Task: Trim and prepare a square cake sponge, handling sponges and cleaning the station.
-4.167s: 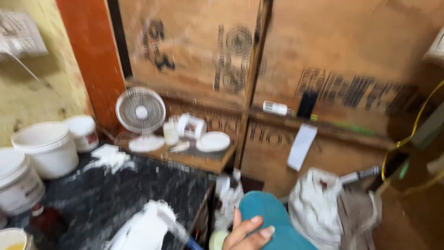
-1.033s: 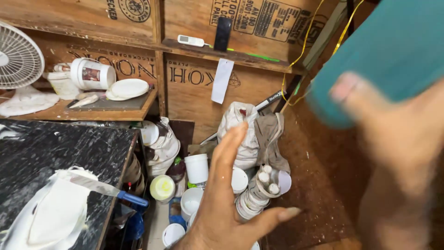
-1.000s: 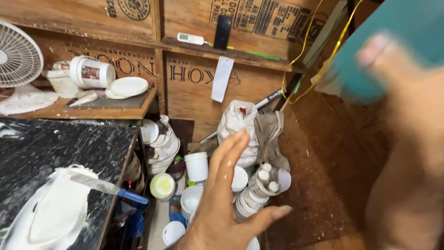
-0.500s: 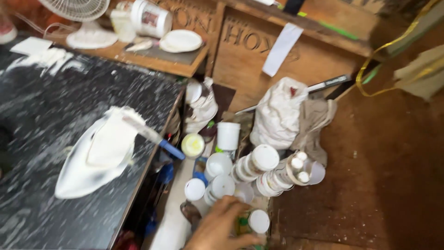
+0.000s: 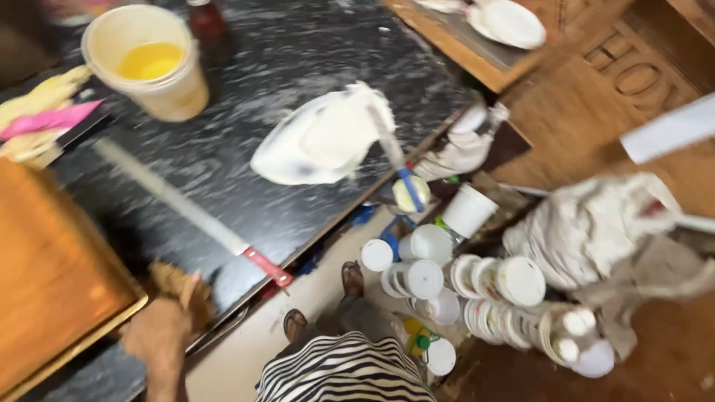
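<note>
Here the left hand [image 5: 160,331] presses a brown rag [image 5: 175,286] on the bench [image 5: 246,179] edge, grip closed on it; the right hand is out of sight.

Head camera looks steeply down, tilted, over the dark tabletop [image 5: 246,186].

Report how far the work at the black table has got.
Done: a white paste mound sits heaped on the black table, with a blue-handled tool across it. In hand: the left hand touches a brown wad at the table's edge. Left, seemingly: the mound is unspread and the red-handled straightedge lies untouched.
</note>
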